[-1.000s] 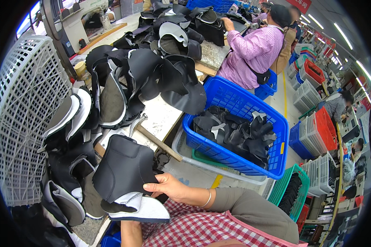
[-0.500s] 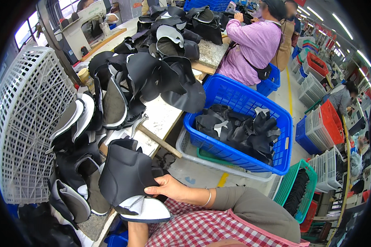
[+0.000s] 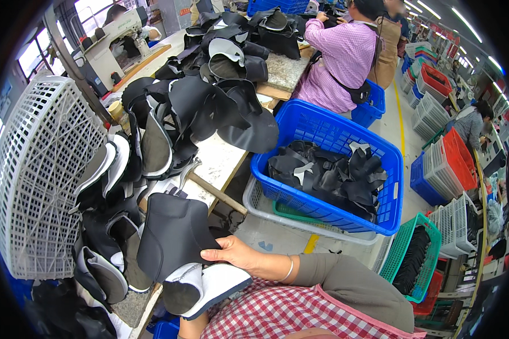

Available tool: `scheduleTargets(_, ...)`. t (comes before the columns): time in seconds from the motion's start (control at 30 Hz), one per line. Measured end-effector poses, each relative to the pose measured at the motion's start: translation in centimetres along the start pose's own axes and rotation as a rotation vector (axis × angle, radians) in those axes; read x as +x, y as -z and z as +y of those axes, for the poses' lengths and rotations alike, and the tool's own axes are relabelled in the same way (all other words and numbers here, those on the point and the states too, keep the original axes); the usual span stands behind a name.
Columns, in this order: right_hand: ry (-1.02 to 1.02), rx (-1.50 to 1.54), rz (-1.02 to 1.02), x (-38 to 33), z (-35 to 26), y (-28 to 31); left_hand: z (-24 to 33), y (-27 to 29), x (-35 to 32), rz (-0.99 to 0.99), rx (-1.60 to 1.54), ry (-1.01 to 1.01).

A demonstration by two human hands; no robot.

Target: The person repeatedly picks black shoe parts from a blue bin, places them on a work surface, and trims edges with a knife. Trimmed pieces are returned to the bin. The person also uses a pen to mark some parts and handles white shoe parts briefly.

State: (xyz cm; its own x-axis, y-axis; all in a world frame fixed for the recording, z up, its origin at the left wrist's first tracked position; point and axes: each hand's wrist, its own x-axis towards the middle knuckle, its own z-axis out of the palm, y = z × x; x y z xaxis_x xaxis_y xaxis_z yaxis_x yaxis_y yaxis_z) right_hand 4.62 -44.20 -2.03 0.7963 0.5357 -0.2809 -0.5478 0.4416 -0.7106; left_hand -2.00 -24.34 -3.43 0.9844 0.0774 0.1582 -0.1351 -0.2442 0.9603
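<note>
A black boot upper (image 3: 172, 237) with a white and grey lining is held in front of me, over the near edge of the workbench. My right hand (image 3: 234, 252), with a bracelet at the wrist, pinches its right edge, thumb on top. Of my left hand (image 3: 193, 328) only the wrist area shows below the piece; the fingers are hidden behind it. The rounded grey inside and a white, dark-edged flap face up at the lower end. Just beyond the upper lies a hammer (image 3: 218, 192) with a wooden handle, on the bench.
More black uppers (image 3: 209, 107) are heaped along the workbench (image 3: 223, 150). A white plastic basket (image 3: 39, 181) leans at the left. To the right, a blue crate (image 3: 328, 217) holds black pieces; a green crate (image 3: 432, 260) stands beyond. A co-worker in a pink checked shirt (image 3: 342, 62) works ahead.
The boot upper has turned in my hands, so its lower end shows more of the grey inside and the white flap points further right. My right hand keeps its grip.
</note>
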Motion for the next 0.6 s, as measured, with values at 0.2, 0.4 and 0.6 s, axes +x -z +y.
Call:
scheduleTargets(0.2,0.016,0.136,-0.016,-0.4,-0.2,0.1,0.0,-0.2,0.8,0.006,0.066,-0.067)
scheduleTargets(0.4,0.010,0.124,-0.024,-0.3,-0.1,0.1,0.1,-0.5,1.1,0.019,0.135,-0.122)
scheduleTargets(0.6,-0.005,0.119,-0.022,-0.2,-0.1,0.0,-0.1,-0.6,0.9,0.038,0.206,-0.167)
